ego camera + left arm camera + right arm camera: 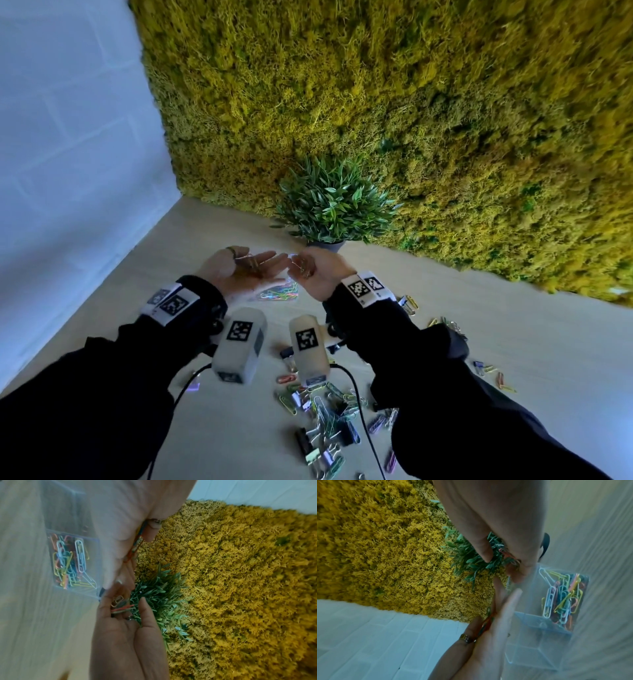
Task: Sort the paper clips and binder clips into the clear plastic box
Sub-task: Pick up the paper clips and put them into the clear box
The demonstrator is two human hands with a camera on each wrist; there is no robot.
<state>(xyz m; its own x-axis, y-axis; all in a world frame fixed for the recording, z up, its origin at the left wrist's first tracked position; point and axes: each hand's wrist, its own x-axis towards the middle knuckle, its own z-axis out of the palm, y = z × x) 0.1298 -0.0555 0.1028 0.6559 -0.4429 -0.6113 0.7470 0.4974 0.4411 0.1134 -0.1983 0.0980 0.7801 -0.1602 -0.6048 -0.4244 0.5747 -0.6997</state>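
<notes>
My left hand (255, 274) is held palm up with straight fingers over the clear plastic box (274, 298), and several paper clips (251, 264) lie on the palm. My right hand (305, 270) faces it, fingertips almost touching, its fingers curled round a bunch of paper clips (304, 268). In the right wrist view the box (539, 627) shows one compartment of coloured paper clips (561, 599) and a bare one beside it. The left wrist view shows the same clips in the box (70, 561), with my right hand (123, 615) cupping clips (120, 604).
A pile of paper clips and binder clips (325, 414) lies on the pale table near me, between my forearms. More clips (493, 373) are scattered at the right. A potted green plant (334, 205) stands just behind the hands, against a yellow moss wall (411, 102).
</notes>
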